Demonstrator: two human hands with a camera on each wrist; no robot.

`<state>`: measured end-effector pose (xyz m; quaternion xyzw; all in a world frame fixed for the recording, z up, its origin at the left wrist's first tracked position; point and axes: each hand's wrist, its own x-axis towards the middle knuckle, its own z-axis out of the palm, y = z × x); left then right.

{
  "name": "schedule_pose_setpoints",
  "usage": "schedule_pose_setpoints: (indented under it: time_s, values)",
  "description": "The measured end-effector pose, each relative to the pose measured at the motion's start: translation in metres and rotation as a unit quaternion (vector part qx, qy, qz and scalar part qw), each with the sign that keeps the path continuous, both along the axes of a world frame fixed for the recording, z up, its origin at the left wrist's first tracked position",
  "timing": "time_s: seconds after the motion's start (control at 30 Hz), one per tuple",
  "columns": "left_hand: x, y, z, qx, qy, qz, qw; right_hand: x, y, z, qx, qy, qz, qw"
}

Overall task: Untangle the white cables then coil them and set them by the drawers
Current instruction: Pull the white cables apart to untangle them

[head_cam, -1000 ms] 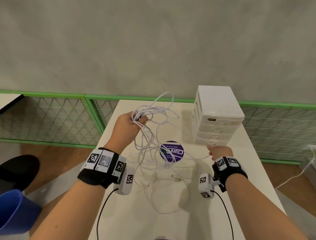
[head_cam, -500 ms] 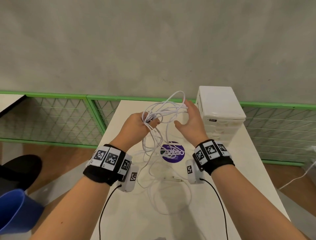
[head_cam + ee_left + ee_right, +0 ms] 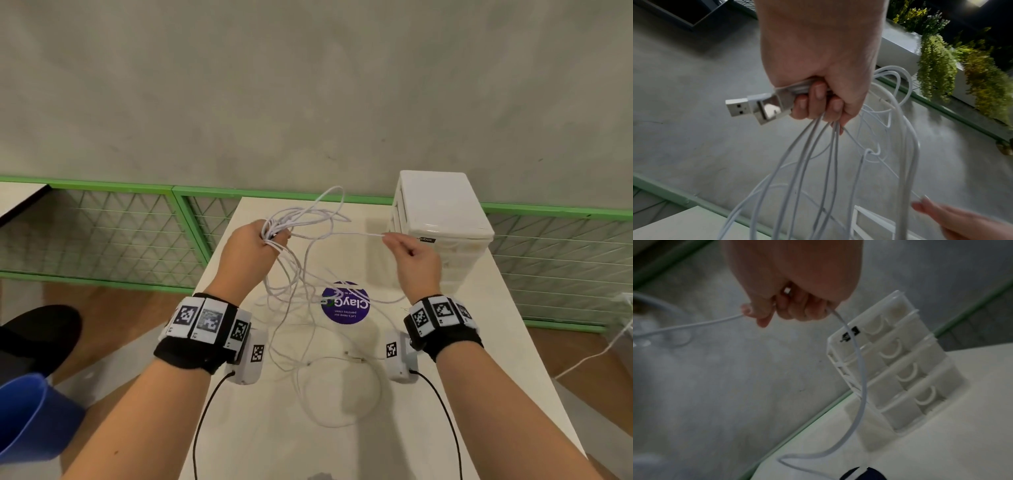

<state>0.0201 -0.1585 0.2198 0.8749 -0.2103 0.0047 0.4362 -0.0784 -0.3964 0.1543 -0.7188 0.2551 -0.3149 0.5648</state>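
Two hands work white cables (image 3: 301, 260): left hand (image 3: 251, 250) clenches the bundle, anchoring it; right hand (image 3: 412, 260), toward three o'clock, pinches one strand free.

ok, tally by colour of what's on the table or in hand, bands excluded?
White: 2, the cable tangle gripped by the left hand and pinched by the right hand, and the drawer unit.
Purple: 1, round sticker.
Total: 3.

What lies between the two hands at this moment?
One white cable strand runs taut from the bundle in the left hand to the pinching right hand, in the air above the table. The head view shows it best.
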Motion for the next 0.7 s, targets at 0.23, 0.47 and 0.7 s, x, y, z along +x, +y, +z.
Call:
schedule_pose_setpoints:
  time_s: [0.23,0.47,0.7]
  values:
    - [0.008,0.009,0.003,-0.026,0.014,0.025,0.999,-0.011,-0.027,-0.02,0.061,-0.003,-0.182,0.981]
    - [0.017,0.025,0.022,-0.11,0.048,0.075,0.99,-0.042,-0.058,-0.065,0.123,0.183,-0.238,0.946]
    - [0.004,0.006,0.016,-0.075,0.04,0.013,0.996,-0.028,-0.041,-0.076,0.05,0.292,-0.133,0.946]
